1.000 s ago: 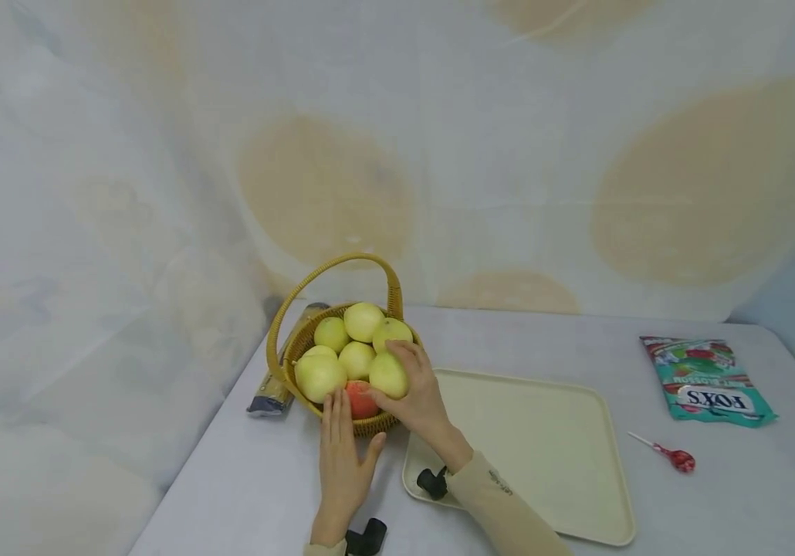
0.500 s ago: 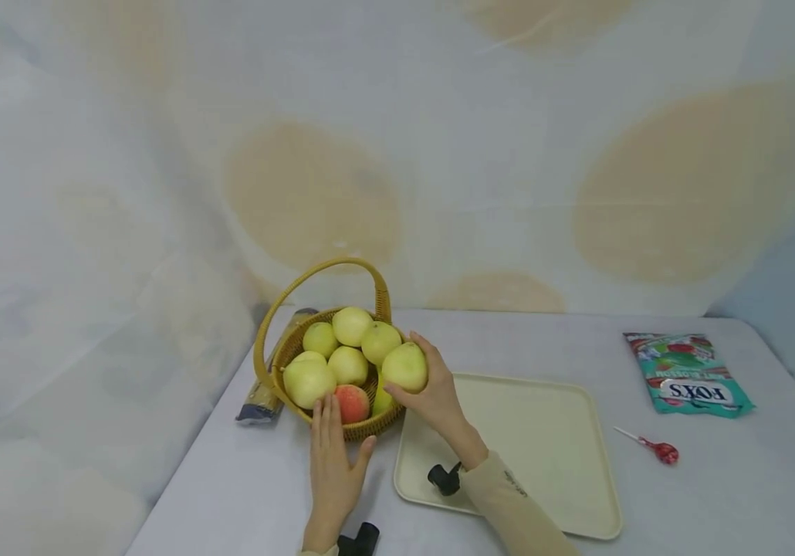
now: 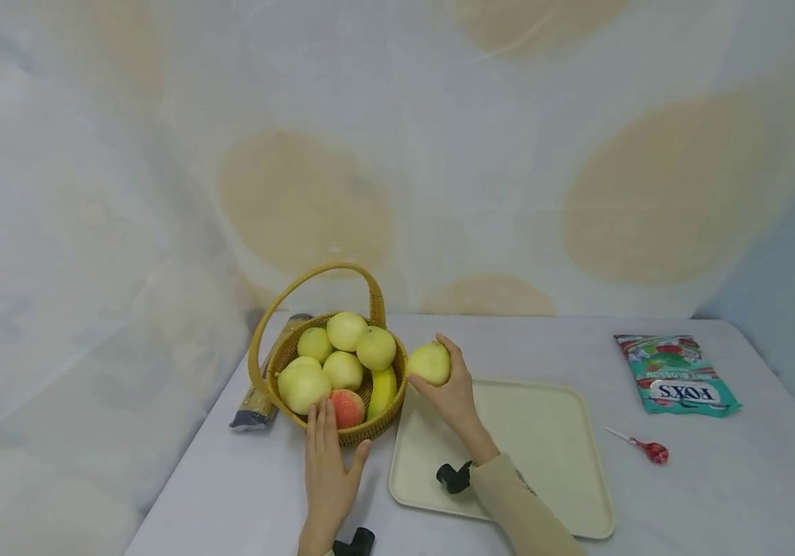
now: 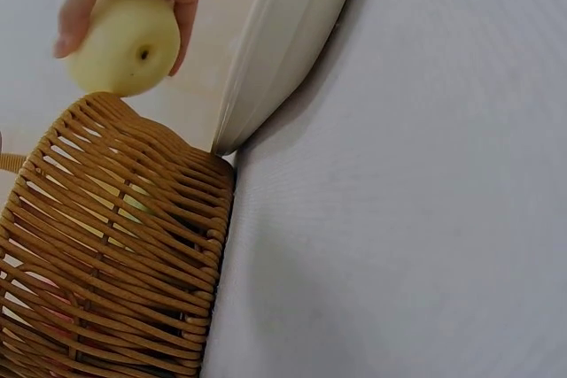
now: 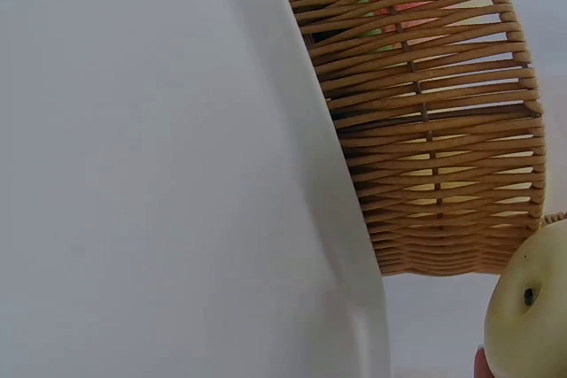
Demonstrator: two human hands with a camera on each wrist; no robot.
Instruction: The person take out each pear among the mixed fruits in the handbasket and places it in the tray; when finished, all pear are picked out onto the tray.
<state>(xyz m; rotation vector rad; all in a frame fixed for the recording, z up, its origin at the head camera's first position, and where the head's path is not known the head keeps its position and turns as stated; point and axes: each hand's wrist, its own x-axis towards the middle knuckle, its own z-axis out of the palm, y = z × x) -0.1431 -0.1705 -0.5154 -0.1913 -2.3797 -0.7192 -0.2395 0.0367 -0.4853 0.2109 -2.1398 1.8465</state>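
My right hand grips a pale yellow-green pear, thumb on one side and fingers on the other. It holds the pear in the air just right of the wicker basket, over the far left corner of the tray. In the left wrist view the pear shows its dark blossom end. My left hand lies with straight fingers at the basket's front rim, near a peach and a large pale fruit. A banana and several round yellow-green fruits fill the basket.
A cream tray lies right of the basket, close against it. Farther right are a lollipop and a teal candy bag. A gold and dark-blue packet lies partly behind the basket. The basket's tall handle arches at the back left.
My right hand has lifted the pear out of the basket and carried it right, uncovering the banana. My left hand has stayed at the basket's front. The head view has shifted slightly.
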